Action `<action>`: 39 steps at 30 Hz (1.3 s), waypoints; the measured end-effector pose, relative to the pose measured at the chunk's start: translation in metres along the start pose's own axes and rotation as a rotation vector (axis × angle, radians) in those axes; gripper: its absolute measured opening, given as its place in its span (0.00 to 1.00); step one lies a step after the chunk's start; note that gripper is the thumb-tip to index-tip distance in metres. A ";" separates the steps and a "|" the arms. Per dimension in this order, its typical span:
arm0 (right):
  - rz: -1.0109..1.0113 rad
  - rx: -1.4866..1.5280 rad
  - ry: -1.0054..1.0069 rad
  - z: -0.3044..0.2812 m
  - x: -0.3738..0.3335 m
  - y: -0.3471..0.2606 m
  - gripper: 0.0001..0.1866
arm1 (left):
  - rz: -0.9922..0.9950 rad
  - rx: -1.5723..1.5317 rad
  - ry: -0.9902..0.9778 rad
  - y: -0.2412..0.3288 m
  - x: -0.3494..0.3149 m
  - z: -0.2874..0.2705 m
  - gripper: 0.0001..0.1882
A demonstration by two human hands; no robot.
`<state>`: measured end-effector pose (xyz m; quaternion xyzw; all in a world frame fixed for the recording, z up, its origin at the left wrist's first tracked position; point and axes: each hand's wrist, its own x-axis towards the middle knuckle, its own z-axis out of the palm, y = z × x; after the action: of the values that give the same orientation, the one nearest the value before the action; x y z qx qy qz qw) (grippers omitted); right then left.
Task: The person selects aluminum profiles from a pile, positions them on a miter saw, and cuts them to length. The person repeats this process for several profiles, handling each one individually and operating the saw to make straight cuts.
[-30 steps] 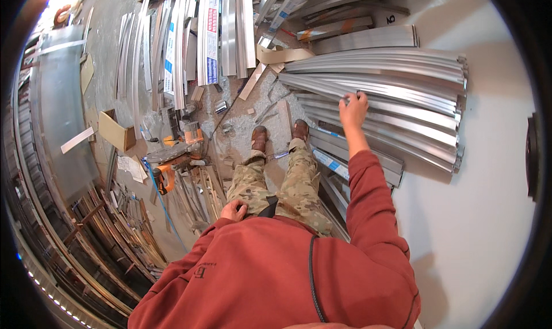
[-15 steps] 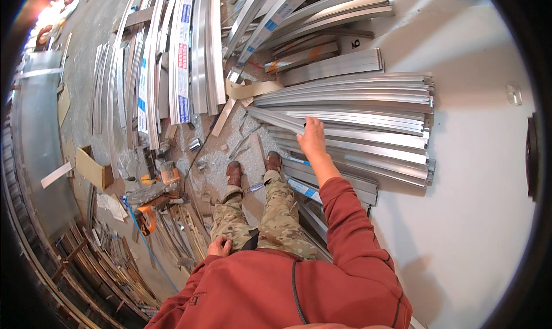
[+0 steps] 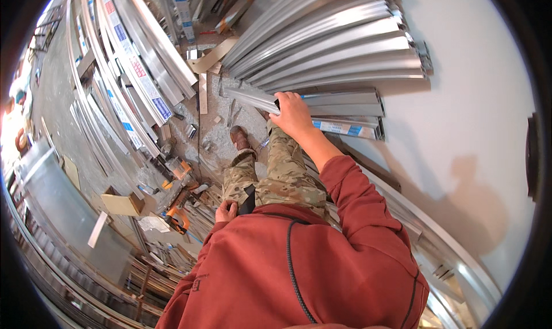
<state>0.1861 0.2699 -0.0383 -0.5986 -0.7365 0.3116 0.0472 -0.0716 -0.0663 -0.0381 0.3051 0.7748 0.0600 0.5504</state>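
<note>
My right hand (image 3: 292, 115) is closed around a silver metal profile (image 3: 252, 97). Its far end points left over the littered floor; the near end shows a dark opening by my fingers. Just beyond that hand, a large fan of long aluminium profiles (image 3: 333, 33) leans against the white wall. Shorter profiles (image 3: 345, 104) with blue-and-white labelled film lie right beside my wrist. My left hand (image 3: 226, 210) is low at my left hip, its fingers curled against the camouflage trousers next to a dark strap. Whatever it may hold is hidden.
More long profiles (image 3: 138, 64) stretch across the floor on the left. An orange power tool (image 3: 177, 218) sits among offcuts there, beside an open cardboard box (image 3: 123, 202). A white wall (image 3: 466, 116) rises on the right. More metal lengths (image 3: 437, 237) lie behind my right arm.
My view has turned and shifted toward the right. My right hand has drawn the profile away from the big fan of profiles, nearer my legs. The left hand stays at my hip.
</note>
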 end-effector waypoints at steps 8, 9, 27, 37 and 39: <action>0.207 -0.009 -0.003 -0.013 -0.064 0.061 0.29 | 0.129 0.183 -0.030 0.006 0.015 -0.031 0.14; 0.225 -0.017 0.014 -0.015 -0.069 0.069 0.29 | 0.130 0.203 -0.041 0.004 0.018 -0.032 0.13; 0.037 -0.100 -0.012 -0.061 -0.080 0.135 0.26 | 0.089 0.202 -0.077 0.022 0.018 -0.017 0.15; -0.051 -0.214 -0.062 -0.083 -0.055 0.163 0.25 | 0.066 0.258 -0.063 0.028 0.009 0.003 0.16; 0.026 -0.218 -0.121 -0.081 -0.045 0.176 0.25 | 0.027 0.183 -0.027 0.040 0.002 0.009 0.15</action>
<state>0.3842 0.2766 -0.0506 -0.5896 -0.7597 0.2659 -0.0665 -0.0477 -0.0355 -0.0261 0.3656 0.7653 -0.0077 0.5297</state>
